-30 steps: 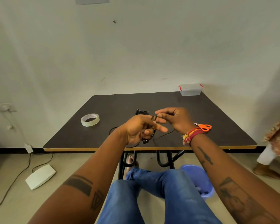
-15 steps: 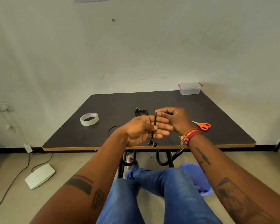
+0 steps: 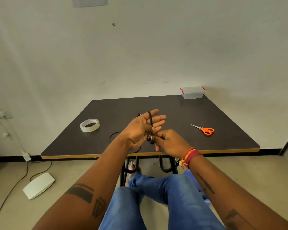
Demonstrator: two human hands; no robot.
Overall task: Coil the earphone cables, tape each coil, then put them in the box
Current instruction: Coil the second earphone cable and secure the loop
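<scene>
A black earphone cable is wound over the fingers of my left hand, whose palm faces up with the fingers stretched out. My right hand pinches the cable's lower end just below the left fingers. A loose loop of the same cable lies on the dark table to the left of my wrist. Part of another black earphone peeks out behind my left fingers. A roll of clear tape lies on the left. The lidded clear box with red clips stands at the far right corner.
Orange-handled scissors lie on the right of the table. Under the table are its black legs, my knees in jeans and a blue plastic seat. A white pedal-like device with a cord lies on the floor at left.
My left hand has opened and turned palm up with the cable across its fingers. My right hand has dropped from above the left fingers to below them, drawing the cable down.
</scene>
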